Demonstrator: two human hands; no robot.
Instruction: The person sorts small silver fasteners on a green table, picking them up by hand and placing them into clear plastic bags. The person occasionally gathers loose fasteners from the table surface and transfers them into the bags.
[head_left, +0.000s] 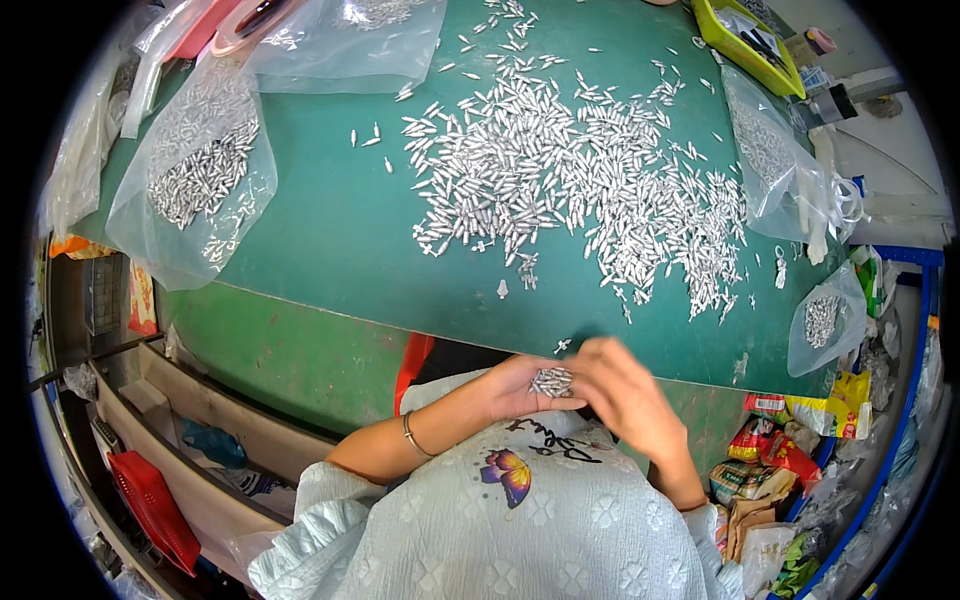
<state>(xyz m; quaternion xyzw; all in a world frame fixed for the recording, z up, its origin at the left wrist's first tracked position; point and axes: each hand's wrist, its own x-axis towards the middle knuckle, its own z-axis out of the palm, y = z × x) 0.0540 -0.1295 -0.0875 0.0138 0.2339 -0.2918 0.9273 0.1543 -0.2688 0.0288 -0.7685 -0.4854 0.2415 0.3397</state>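
My left hand [510,388] is cupped at the table's near edge, holding a small heap of silvery, bullet-shaped metal pieces [552,382]. Close beside it on the right, my right hand [628,395] is bent over the heap. Motion smears its fingers, and whether they pinch a piece cannot be made out. One loose metal piece [562,346] lies on the green tabletop [340,240] just beyond my hands. Farther off, a wide pile of the same kind of pieces [490,165] spreads over the middle and right of the table.
Clear plastic bags of metal pieces lie at the left [205,180], back [350,50], right [765,150] and near right corner [822,320]. A yellow-green basket [750,50] stands at the back right. Colourful packets [770,445] are heaped below on the right; a red basket [150,510] is lower left.
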